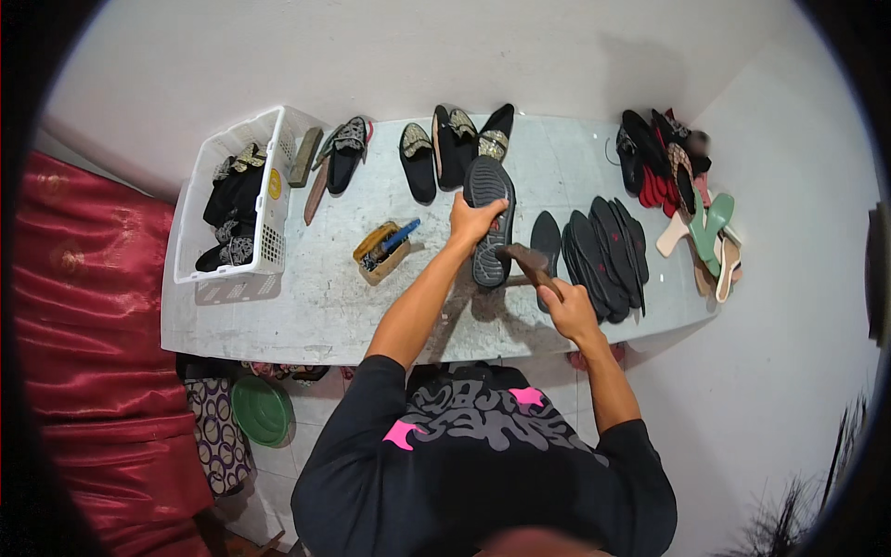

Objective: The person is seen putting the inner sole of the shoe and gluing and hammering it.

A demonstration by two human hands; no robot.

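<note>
My left hand [478, 219] is wrapped round the middle of a black shoe [489, 182], held sole up above the table. Ridged tread shows on that sole, and the upper is turned away from view. In my right hand [571, 311] is a hammer [529, 262] with a dark head, which is at the heel end of the sole; whether it touches cannot be made out. Just right of the hammer lies a single black sole [547, 239], beside a fanned pile of black soles [603, 260].
A white plastic basket [271, 213] of black shoes stands at the left. Near it sit a small box [385, 260] with a blue tool and a grey block [304, 158]. Loafers [418, 158] line the back. Red and black shoes [654, 158] and green heeled pieces [713, 227] lie right.
</note>
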